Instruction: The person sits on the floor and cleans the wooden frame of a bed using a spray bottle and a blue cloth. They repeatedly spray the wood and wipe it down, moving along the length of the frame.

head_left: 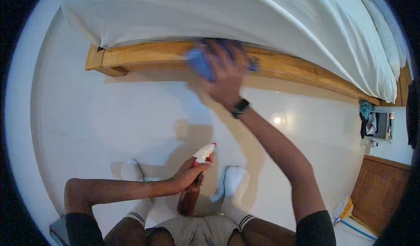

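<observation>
My left hand (184, 177) is wrapped round the neck of a spray bottle (189, 201) with dark reddish contents and a white and red trigger head. It holds the bottle low, between my knees, tilted a little to the right. Farther forward, my right hand (226, 79) presses a blue cloth (199, 63) against the wooden bed frame (148, 57). The fingers lie over the cloth and are blurred by motion. Part of the cloth is hidden under them. A dark watch (240, 108) sits on my right wrist.
A white sheet (183, 14) hangs over the mattress down to the frame. Shiny pale floor tiles (144, 110) lie between the bed and my feet. At the right stand a small open shelf unit (385, 127) with items and a brown wooden panel (378, 182). Both socked feet are near the bottle.
</observation>
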`<move>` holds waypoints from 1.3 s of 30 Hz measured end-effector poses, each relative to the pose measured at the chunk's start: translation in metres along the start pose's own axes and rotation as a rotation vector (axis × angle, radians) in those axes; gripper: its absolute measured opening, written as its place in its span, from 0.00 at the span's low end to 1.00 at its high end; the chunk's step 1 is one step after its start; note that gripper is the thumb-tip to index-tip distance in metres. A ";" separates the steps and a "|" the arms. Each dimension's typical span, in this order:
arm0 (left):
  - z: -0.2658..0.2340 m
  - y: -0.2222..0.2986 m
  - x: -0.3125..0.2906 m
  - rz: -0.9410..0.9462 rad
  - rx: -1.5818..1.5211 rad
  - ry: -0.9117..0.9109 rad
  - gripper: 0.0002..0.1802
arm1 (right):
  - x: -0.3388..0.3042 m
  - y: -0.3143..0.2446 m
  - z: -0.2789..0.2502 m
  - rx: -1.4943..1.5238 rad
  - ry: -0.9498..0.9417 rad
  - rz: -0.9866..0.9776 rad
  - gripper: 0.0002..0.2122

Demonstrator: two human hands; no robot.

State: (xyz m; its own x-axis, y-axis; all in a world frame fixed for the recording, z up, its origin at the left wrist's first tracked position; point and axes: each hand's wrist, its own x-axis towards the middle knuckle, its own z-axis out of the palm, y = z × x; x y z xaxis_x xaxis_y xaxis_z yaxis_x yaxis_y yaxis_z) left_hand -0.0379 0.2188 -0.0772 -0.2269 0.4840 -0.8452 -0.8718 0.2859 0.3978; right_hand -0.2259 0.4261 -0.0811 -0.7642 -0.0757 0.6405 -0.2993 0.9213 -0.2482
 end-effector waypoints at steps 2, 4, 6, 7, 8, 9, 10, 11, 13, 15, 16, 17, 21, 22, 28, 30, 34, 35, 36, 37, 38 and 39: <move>0.009 0.017 0.000 0.100 -0.109 -0.040 0.22 | 0.027 -0.045 0.021 0.105 -0.171 -0.059 0.39; 0.010 0.037 0.000 0.114 -0.114 -0.090 0.21 | 0.050 -0.069 0.034 0.084 -0.216 -0.175 0.39; 0.015 0.046 -0.007 0.095 -0.110 -0.046 0.21 | 0.057 -0.070 0.040 0.008 -0.251 -0.284 0.39; 0.018 0.050 -0.010 0.089 -0.111 -0.024 0.21 | 0.057 -0.057 0.034 0.001 -0.237 -0.327 0.39; 0.015 0.048 -0.014 0.129 -0.159 0.012 0.21 | 0.055 -0.045 0.026 0.021 -0.221 -0.382 0.39; 0.013 0.044 -0.017 0.168 -0.207 0.047 0.22 | 0.053 -0.030 0.013 0.041 -0.207 -0.436 0.40; 0.010 0.040 -0.022 0.207 -0.259 0.084 0.22 | 0.050 -0.016 0.001 -0.014 -0.202 -0.444 0.38; 0.013 0.043 -0.028 0.225 -0.258 0.106 0.22 | 0.045 0.006 -0.016 -0.084 -0.203 -0.448 0.37; 0.045 0.052 -0.054 0.222 -0.297 0.177 0.21 | 0.034 0.055 -0.079 -0.200 -0.257 -0.388 0.36; 0.049 0.063 -0.067 0.214 -0.302 0.198 0.21 | 0.026 0.100 -0.105 -0.297 -0.153 -0.359 0.35; 0.051 0.065 -0.072 0.205 -0.315 0.211 0.21 | 0.027 0.108 -0.109 -0.285 -0.138 -0.338 0.36; 0.054 0.068 -0.076 0.209 -0.325 0.233 0.21 | 0.031 0.107 -0.109 -0.273 -0.120 -0.312 0.36; 0.077 0.060 -0.075 0.214 -0.405 0.297 0.20 | 0.037 0.100 -0.086 -0.212 -0.134 -0.241 0.38; 0.077 0.057 -0.071 0.218 -0.429 0.308 0.20 | 0.042 0.086 -0.072 -0.218 -0.150 -0.255 0.38; 0.063 0.032 -0.025 0.245 -0.506 0.247 0.16 | 0.086 -0.028 0.053 -0.217 -0.125 -0.487 0.36; 0.060 0.027 -0.022 0.285 -0.523 0.222 0.16 | 0.103 -0.059 0.082 -0.237 -0.083 -0.576 0.34; 0.059 0.028 -0.030 0.212 -0.521 0.193 0.16 | 0.115 -0.073 0.085 -0.254 -0.109 -0.675 0.34; 0.059 0.032 -0.036 0.208 -0.519 0.200 0.17 | 0.117 -0.070 0.077 -0.244 -0.123 -0.698 0.34; 0.060 0.038 -0.042 0.201 -0.517 0.205 0.17 | 0.116 -0.061 0.068 -0.241 -0.156 -0.714 0.34; 0.062 0.043 -0.046 0.194 -0.514 0.208 0.17 | 0.115 -0.047 0.054 -0.239 -0.190 -0.730 0.35; 0.065 0.045 -0.048 0.220 -0.512 0.198 0.17 | 0.115 -0.029 0.037 -0.251 -0.219 -0.746 0.35; 0.065 0.044 -0.050 0.243 -0.518 0.206 0.17 | 0.111 -0.014 0.022 -0.278 -0.286 -0.723 0.35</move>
State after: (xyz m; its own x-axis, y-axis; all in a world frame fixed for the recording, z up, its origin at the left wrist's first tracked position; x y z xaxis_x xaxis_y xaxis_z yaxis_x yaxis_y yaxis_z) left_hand -0.0362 0.2612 0.0057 -0.4799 0.3005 -0.8243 -0.8709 -0.2768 0.4061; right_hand -0.3189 0.3961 -0.0221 -0.5641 -0.7459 0.3542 -0.6494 0.6657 0.3675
